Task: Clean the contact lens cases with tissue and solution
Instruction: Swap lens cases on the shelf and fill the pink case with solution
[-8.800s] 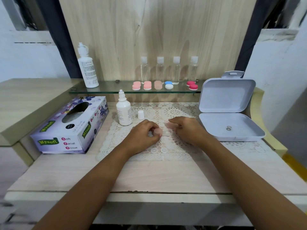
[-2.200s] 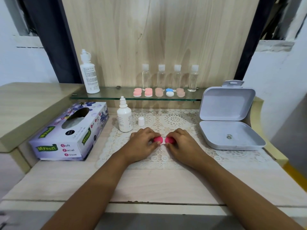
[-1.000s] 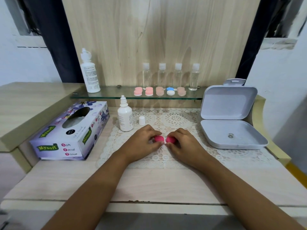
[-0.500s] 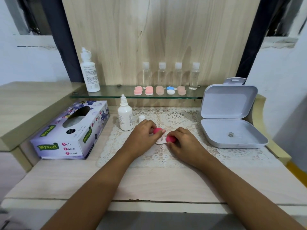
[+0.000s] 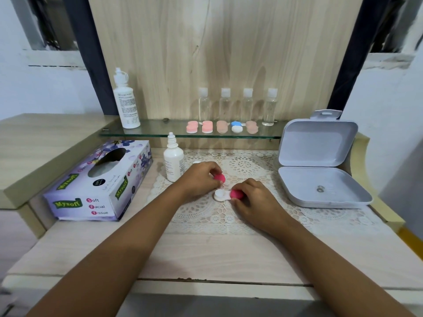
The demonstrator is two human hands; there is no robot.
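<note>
A white contact lens case (image 5: 220,194) lies on the lace mat (image 5: 247,213), its left well uncovered. My left hand (image 5: 201,179) pinches a loose red cap (image 5: 219,178) a little behind the case. My right hand (image 5: 254,197) grips the other red cap (image 5: 237,194), which sits on the case's right well. A small white solution bottle (image 5: 173,163) stands uncapped left of my hands. The purple tissue box (image 5: 100,181) is at the left.
An open grey plastic box (image 5: 320,184) stands at the right. The glass shelf (image 5: 160,131) behind carries several lens cases (image 5: 222,126), several clear small bottles (image 5: 237,105) and a tall white bottle (image 5: 126,101). A small white bottle cap (image 5: 196,162) peeks out behind my left hand.
My left hand has taken the left red cap off the case and moved it back and away. The white left well now shows. My right hand stays on the right cap.
</note>
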